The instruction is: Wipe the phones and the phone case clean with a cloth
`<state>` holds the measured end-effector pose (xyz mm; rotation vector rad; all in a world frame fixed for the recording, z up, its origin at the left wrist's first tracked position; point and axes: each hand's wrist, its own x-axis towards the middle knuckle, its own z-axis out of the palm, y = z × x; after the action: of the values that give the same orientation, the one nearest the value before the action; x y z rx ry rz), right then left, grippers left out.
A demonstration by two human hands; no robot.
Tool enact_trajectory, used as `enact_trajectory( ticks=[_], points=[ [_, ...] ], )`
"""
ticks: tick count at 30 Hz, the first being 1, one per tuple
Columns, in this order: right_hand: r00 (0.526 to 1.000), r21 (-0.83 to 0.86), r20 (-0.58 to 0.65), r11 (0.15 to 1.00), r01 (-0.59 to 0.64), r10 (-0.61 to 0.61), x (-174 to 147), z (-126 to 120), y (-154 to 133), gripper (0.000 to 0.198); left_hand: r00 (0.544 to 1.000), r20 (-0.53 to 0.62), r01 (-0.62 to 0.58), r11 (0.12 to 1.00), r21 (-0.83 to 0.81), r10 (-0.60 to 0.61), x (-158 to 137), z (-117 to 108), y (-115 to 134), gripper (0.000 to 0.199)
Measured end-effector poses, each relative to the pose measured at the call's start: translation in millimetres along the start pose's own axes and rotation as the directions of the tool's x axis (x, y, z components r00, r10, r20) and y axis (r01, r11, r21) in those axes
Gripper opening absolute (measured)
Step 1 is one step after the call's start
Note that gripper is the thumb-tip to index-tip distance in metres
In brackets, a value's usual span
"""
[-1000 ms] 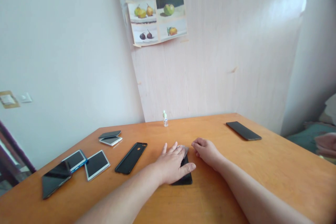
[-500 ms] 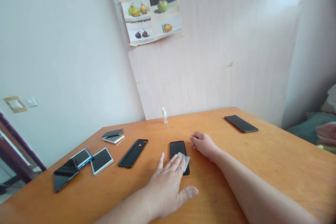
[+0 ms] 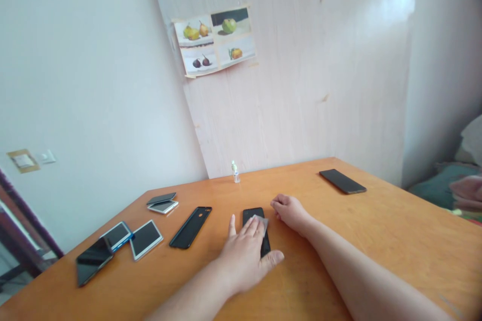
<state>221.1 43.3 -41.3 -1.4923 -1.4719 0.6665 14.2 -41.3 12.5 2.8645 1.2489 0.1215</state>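
My left hand (image 3: 248, 256) lies palm down over a black phone (image 3: 265, 246), fingers stretched out and thumb spread to the right. Under its fingertips a small thin whitish cloth or wipe (image 3: 264, 221) is pressed flat on the phone's upper part. My hand covers much of the phone's left side. Just right of the phone, my right hand (image 3: 289, 212) rests on the table with its fingers curled closed; nothing shows in them. To the left of my left hand lies an empty black phone case (image 3: 191, 228) with a camera hole.
Several phones lie at the left: a dark one (image 3: 94, 260), a blue-edged one (image 3: 119, 235), a white one (image 3: 146, 238) and a small stack (image 3: 162, 202). A small clear pump bottle (image 3: 236, 174) stands by the wall. Another black phone (image 3: 342, 181) lies at the far right.
My left hand has slid the cloth a little toward the far end of the phone. My right hand stays closed beside it. The camera view has shifted slightly.
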Motion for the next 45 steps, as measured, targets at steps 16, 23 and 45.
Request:
enact_trajectory(
  ticks=[16,23,45],
  points=[
    [1.0,0.002,0.008,1.0,0.011,-0.011,-2.1,-1.8,-3.8,0.018,0.992,0.019,0.125,0.992,0.004,-0.125,34.5,1.7,-18.9,0.087],
    [1.0,0.019,0.018,1.0,-0.012,0.012,-3.5,-3.2,-6.7,0.017,0.992,0.034,0.12,0.993,0.004,-0.121,16.0,2.0,-7.0,0.088],
    [1.0,-0.008,0.005,1.0,0.007,-0.007,-2.4,-2.9,-6.8,0.017,0.973,0.1,0.213,0.977,-0.017,-0.21,37.0,-3.1,-21.5,0.089]
  ],
)
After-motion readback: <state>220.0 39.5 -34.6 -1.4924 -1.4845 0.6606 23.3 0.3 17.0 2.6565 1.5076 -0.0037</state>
